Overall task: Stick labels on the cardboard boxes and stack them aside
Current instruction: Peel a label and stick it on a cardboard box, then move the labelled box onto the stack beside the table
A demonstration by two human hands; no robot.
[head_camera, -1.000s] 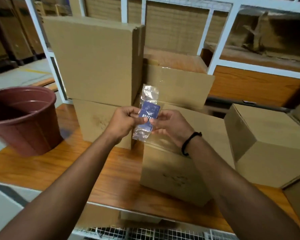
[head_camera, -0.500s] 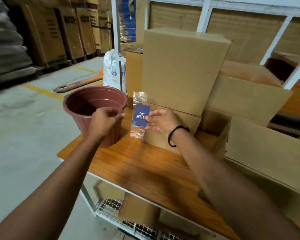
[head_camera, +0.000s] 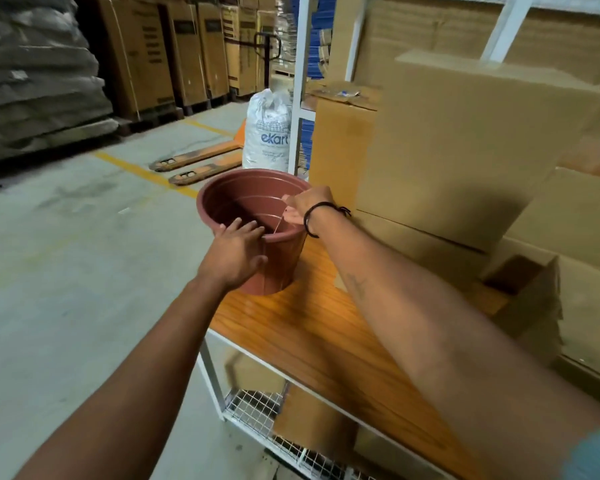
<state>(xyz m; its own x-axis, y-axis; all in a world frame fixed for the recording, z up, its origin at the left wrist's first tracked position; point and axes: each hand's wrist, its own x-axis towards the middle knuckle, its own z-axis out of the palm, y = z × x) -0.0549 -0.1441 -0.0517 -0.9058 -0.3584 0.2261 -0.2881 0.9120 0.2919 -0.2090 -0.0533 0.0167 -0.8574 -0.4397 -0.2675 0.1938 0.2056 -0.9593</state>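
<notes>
Head: L hand (head_camera: 234,259) on pot (head_camera: 245,199) rim, R hand (head_camera: 305,206) w/ sheet (head_camera: 280,221) above.

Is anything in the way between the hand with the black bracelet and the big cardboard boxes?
Nothing visible. The right hand, holding a thin clear piece, is over the brown pot, and the cardboard boxes stand just beside it with only air between. The left hand rests on the pot's near rim, out of the way.
</notes>
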